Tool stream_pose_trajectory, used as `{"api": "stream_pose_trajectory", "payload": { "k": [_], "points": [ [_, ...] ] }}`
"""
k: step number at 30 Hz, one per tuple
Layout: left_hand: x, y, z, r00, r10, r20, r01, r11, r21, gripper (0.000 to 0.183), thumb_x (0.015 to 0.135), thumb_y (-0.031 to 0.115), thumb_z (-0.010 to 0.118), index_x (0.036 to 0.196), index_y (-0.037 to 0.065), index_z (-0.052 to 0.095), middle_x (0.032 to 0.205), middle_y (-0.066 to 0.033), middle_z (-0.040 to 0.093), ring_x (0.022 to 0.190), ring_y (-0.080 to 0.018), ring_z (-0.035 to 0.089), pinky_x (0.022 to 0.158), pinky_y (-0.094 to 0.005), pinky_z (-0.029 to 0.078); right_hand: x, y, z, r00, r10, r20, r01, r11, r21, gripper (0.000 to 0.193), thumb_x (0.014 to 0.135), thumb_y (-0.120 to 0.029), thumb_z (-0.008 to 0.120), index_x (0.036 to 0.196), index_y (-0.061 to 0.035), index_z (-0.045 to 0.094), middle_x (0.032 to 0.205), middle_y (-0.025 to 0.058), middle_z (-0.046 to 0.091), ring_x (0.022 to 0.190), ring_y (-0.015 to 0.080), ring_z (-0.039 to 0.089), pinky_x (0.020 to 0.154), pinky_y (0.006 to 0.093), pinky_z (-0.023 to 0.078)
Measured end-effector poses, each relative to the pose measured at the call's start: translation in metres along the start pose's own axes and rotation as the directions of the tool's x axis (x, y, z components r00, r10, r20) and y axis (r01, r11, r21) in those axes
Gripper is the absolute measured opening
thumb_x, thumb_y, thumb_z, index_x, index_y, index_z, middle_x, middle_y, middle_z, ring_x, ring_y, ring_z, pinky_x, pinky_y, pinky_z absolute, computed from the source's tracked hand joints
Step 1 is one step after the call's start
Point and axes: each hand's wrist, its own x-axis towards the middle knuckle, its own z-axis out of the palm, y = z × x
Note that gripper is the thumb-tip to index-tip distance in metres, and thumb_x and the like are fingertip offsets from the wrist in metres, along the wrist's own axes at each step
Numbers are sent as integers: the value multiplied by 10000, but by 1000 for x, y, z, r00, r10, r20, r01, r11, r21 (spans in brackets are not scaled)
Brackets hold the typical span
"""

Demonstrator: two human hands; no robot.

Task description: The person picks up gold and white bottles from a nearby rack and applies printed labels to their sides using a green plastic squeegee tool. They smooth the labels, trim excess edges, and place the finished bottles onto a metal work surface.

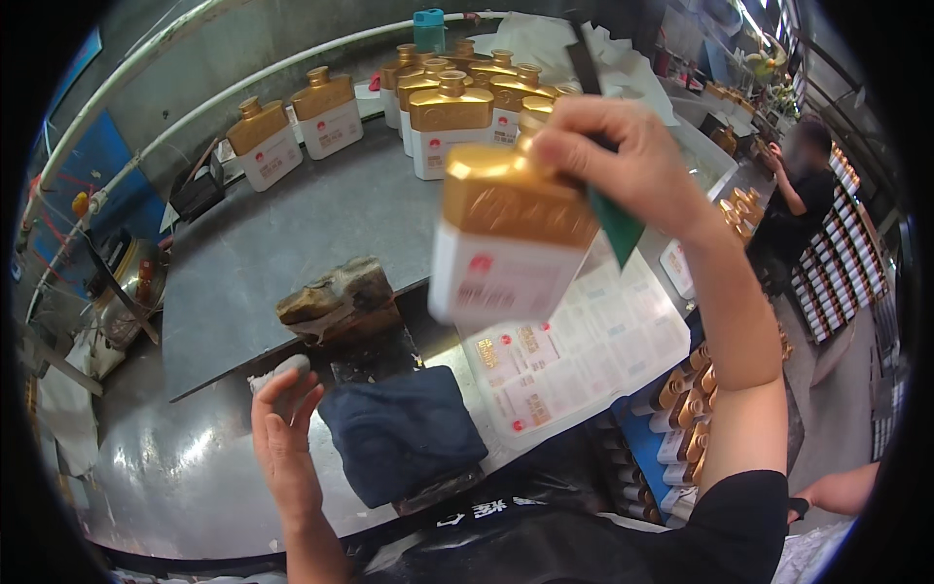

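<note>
My right hand [623, 156] is raised over the bench, closed round the neck of a flat gold-and-white bottle [511, 268] that hangs slightly tilted. The same hand also holds a flat tool with a dark handle and a green blade [618, 229]. Below the bottle lies a sheet of printed labels [584, 360], some of its labels gone. Low on the left, my left hand [287, 438] is empty with fingers apart and bent, a grey wrapping on one fingertip. Beside it, a dark blue cloth [401, 428] covers a block-like support. A worn, wrapped block [336, 297] sits just beyond.
Several similar bottles [450, 122] stand at the back of the grey bench [263, 248], with two apart at the left. More bottles fill a blue crate [647, 443] by my right side. A person [808, 185] works at the far right; another person's arm [842, 492] shows lower right.
</note>
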Motion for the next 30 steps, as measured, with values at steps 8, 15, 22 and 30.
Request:
{"api": "stream_pose_trajectory", "payload": {
  "k": [8, 15, 22, 30],
  "points": [
    [2, -22, -24, 996, -56, -64, 60, 996, 72, 421, 1046, 334, 393, 1215, -28, 524, 1212, -146, 568, 1138, -253, 581, 1001, -414, 478, 28, 110, -32, 994, 92, -61, -109, 902, -418, 341, 890, -331, 645, 805, -1, 633, 665, 64, 569, 623, 119, 500, 584, 292, 392],
    [-17, -4, -42, 977, -69, -203, 126, 951, 281, 292, 1024, 170, 433, 1149, -40, 592, 1152, -138, 602, 1064, -209, 604, 969, -377, 488, 33, 100, -12, 983, 74, -165, -143, 877, -458, 289, 896, -264, 637, 1054, -25, 680, 807, 136, 701, 763, 157, 664, 674, 302, 487],
    [-100, 48, -113, 835, 162, -526, 182, 821, 541, 261, 950, 85, 536, 1191, 27, 617, 1144, -105, 614, 1091, -196, 583, 961, -312, 448, -42, 30, 74, 989, -93, -114, 62, 965, -256, 194, 986, -94, 543, 1116, -2, 652, 932, 30, 661, 674, 70, 503, 615, 208, 413],
    [-232, 136, -160, 296, 814, -501, 311, 414, 856, 287, 963, -10, 493, 1246, -36, 534, 1339, -178, 519, 1242, -248, 545, 976, -311, 488, -46, 5, 114, 975, -221, -13, 219, 970, -103, 202, 1011, -121, 509, 1131, -11, 628, 740, -32, 471, 605, 38, 366, 555, 197, 309]
  ]
}}
